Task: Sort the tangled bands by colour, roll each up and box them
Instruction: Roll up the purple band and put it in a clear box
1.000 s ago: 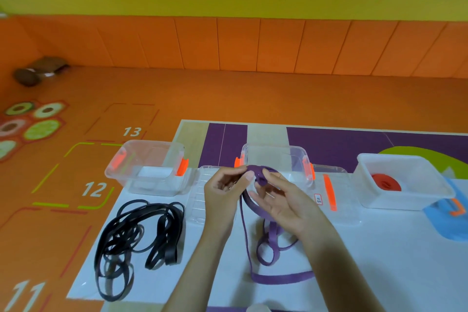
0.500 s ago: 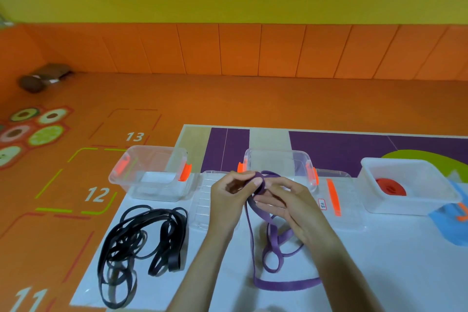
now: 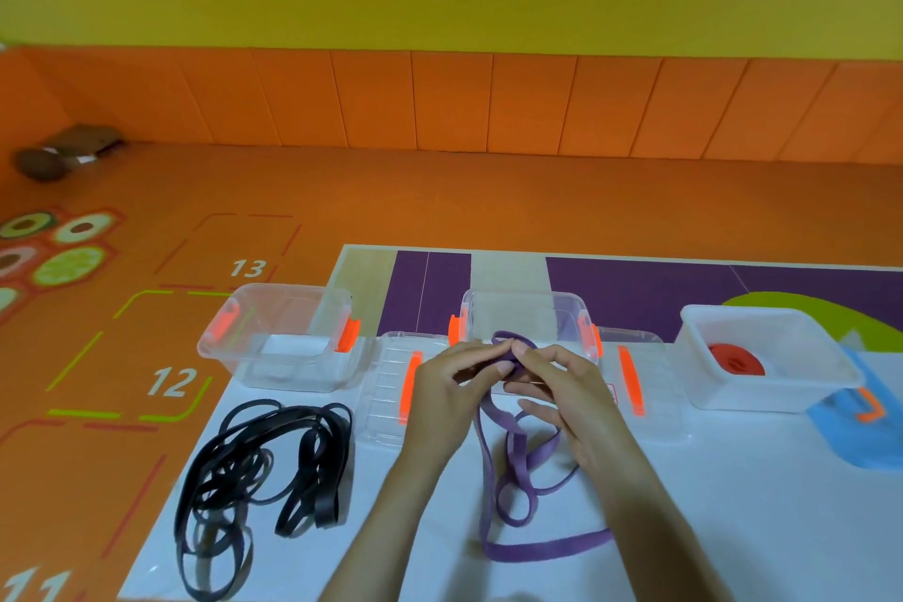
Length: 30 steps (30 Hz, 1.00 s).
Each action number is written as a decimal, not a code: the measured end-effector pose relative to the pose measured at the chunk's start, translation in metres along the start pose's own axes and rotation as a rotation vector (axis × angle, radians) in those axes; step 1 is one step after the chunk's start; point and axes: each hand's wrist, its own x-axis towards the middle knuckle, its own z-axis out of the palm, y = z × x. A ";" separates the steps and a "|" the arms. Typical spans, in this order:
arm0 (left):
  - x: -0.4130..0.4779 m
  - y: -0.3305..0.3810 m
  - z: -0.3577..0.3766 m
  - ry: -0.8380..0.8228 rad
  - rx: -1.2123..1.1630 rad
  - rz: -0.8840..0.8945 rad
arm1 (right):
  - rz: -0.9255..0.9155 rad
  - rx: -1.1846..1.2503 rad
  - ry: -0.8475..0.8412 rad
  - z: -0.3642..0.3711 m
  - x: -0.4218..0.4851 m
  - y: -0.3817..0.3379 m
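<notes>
- The left hand [image 3: 447, 389] and the right hand [image 3: 574, 398] are meeting just in front of the middle clear plastic box with orange clips [image 3: 525, 310].
- Both hands are pinching the coiled end of the long flat purple band [image 3: 547, 547] between thumbs and fingertips.
- The right hand's lower fingers are hanging loose and spread over the band.
- The rest of the purple band is trailing down in loose loops onto the white table sheet [image 3: 733, 528].
- The tangled heap of black bands [image 3: 320, 508] is lying at the left, near the left clear plastic box [image 3: 283, 372].
- A rolled red band [image 3: 735, 359] is sitting inside the white box [image 3: 733, 396] at the right.
</notes>
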 end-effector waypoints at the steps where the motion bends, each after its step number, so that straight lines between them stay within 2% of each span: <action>1: -0.001 0.001 0.001 0.018 -0.009 -0.013 | 0.010 -0.012 0.000 -0.001 -0.001 -0.001; 5: -0.003 0.001 0.000 0.099 -0.139 -0.098 | 0.086 0.052 -0.026 -0.004 -0.001 -0.004; 10: -0.009 -0.001 0.000 0.101 -0.148 -0.070 | 0.286 0.349 -0.027 0.006 -0.002 0.003; 12: -0.013 -0.002 -0.002 0.099 -0.141 -0.062 | 0.279 0.278 -0.058 0.002 -0.003 0.005; 15: -0.016 -0.002 -0.004 0.072 -0.045 -0.019 | 0.197 0.024 -0.079 -0.008 -0.005 0.000; 18: -0.014 0.002 -0.004 0.043 0.005 0.017 | 0.179 0.072 -0.089 -0.018 -0.003 -0.003; 21: -0.011 0.010 -0.005 0.035 -0.112 -0.041 | 0.243 0.248 -0.109 -0.014 -0.006 -0.003; 25: -0.012 0.014 0.002 0.162 -0.363 -0.160 | 0.334 0.435 -0.151 -0.001 -0.009 0.002; 28: -0.016 0.011 0.011 0.246 -0.457 -0.185 | 0.360 0.480 -0.186 0.006 -0.009 0.011; 30: -0.017 0.008 0.011 0.271 -0.412 -0.187 | 0.306 0.366 -0.188 0.004 -0.010 0.014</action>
